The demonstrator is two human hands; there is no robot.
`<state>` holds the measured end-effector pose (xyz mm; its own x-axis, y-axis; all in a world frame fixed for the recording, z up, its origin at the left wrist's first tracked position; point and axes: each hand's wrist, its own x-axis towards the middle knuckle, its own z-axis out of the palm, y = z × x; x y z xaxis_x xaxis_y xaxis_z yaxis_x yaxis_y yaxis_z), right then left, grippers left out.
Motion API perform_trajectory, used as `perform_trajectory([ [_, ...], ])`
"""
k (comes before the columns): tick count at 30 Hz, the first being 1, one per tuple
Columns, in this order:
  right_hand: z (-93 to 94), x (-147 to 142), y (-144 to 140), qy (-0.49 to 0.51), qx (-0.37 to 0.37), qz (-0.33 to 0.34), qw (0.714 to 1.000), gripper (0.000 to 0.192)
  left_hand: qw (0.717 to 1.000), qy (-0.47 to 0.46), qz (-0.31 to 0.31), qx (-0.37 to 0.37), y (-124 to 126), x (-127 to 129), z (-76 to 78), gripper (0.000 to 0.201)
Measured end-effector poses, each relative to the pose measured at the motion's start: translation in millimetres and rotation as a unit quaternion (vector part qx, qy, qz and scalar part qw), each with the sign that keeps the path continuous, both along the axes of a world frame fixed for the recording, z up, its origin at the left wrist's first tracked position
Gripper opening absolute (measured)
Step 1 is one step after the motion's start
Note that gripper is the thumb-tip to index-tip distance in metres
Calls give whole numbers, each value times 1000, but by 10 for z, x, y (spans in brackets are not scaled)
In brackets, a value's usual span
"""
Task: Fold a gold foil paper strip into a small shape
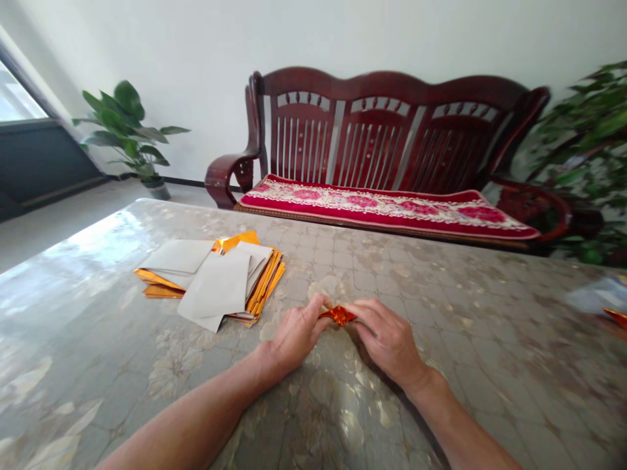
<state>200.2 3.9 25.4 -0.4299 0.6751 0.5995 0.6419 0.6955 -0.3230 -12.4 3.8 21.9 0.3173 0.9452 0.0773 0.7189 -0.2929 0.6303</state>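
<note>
Between my two hands is a small folded piece of shiny orange-red foil paper point(341, 316), just above the patterned tabletop. My left hand point(300, 329) pinches its left end with thumb and fingers. At the right end, the thumb and fingers of my right hand point(389, 336) close on it too. Only the crinkled middle of the foil paper shows; its ends are covered by my fingers. To the left of my left hand lies a loose stack of foil paper sheets point(215, 281), pale grey backs up, with orange shiny edges showing.
The table point(470, 339) has a glossy floral cover. At its right edge lie a clear plastic bag point(595, 295) and an orange-red foil piece point(616, 318). Beyond the table stands a dark red wooden bench point(372, 143), with potted plants point(128, 130) on the left and leafy greenery point(588, 130) on the right.
</note>
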Motion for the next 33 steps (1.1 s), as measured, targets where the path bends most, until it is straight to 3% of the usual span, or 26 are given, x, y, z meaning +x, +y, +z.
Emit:
perform_trajectory([
  [5,44,26,11,6,-37,28,999,19,999,14,-32,11,9,-41,7,18],
  [11,38,55,50,47,-85,54,994,19,990,-1,-132,46,81,-126,-4,18],
  [14,27,67,65,48,-90,54,993,19,987,-7,-154,47,111,-157,-26,21],
  [33,5,144,112,47,-64,61,995,20,994,-84,-73,14,163,-154,-99,18],
])
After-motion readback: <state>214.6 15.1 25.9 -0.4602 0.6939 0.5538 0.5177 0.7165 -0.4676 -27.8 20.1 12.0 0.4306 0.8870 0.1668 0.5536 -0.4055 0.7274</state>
